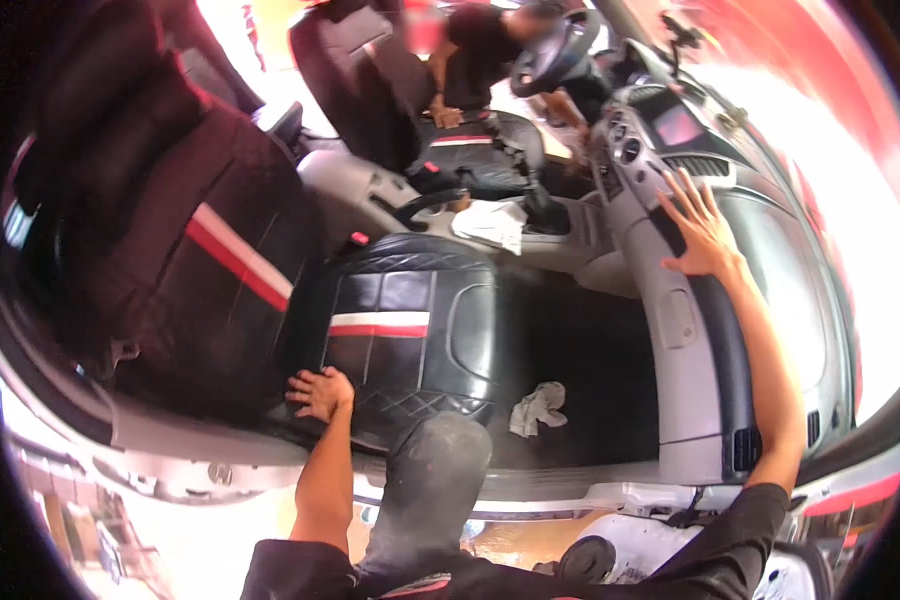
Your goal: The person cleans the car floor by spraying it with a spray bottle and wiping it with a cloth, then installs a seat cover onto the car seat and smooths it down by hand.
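Observation:
My left hand (320, 393) rests with fingers spread on the side edge of the black front seat (380, 295), near where cushion meets backrest (225, 240). The seat has a white and red stripe. My right hand (698, 228) is stretched out, palm down, fingers apart, against the dashboard (685, 365) by the centre vents. Neither hand holds anything. My knee (435, 470) is at the seat's outer edge. A crumpled white cloth (538, 409) lies on the dark floor mat in front of the seat.
Another person (478, 55) leans in on the far side, a hand on the other seat (480, 165), near the steering wheel (555, 55). A second white cloth (490, 224) lies on the centre console by the handbrake (425, 204). The door sill (560, 492) runs below.

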A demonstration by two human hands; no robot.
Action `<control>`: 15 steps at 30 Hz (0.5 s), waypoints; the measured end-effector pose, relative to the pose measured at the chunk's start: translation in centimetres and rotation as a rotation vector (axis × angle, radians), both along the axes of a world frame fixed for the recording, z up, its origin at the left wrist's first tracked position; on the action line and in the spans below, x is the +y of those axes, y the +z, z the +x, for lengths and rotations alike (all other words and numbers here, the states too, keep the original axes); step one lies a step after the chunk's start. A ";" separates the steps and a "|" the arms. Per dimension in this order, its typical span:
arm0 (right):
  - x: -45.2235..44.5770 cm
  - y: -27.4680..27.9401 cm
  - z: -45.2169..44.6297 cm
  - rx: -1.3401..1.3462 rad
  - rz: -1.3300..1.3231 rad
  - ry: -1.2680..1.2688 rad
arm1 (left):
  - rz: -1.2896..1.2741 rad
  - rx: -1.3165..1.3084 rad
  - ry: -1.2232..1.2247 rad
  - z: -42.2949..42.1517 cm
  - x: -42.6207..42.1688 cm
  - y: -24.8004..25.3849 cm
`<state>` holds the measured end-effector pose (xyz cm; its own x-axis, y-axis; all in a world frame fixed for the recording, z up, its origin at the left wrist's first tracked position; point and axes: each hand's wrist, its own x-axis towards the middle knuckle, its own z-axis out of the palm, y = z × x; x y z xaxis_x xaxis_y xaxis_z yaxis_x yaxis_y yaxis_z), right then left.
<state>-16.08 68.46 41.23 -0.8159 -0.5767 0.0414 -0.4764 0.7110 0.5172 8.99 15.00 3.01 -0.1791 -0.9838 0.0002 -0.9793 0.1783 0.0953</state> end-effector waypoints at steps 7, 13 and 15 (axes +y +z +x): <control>-2.4 -3.3 1.7 -0.175 -0.180 0.364 | 0.020 0.007 -0.010 0.1 -0.1 0.2; -1.2 -2.7 -1.5 -0.144 -0.541 0.079 | -0.015 0.038 -0.004 0.1 0.0 0.0; -1.0 -2.0 -1.3 -0.065 -0.573 0.119 | -0.019 0.050 0.004 0.1 0.1 0.0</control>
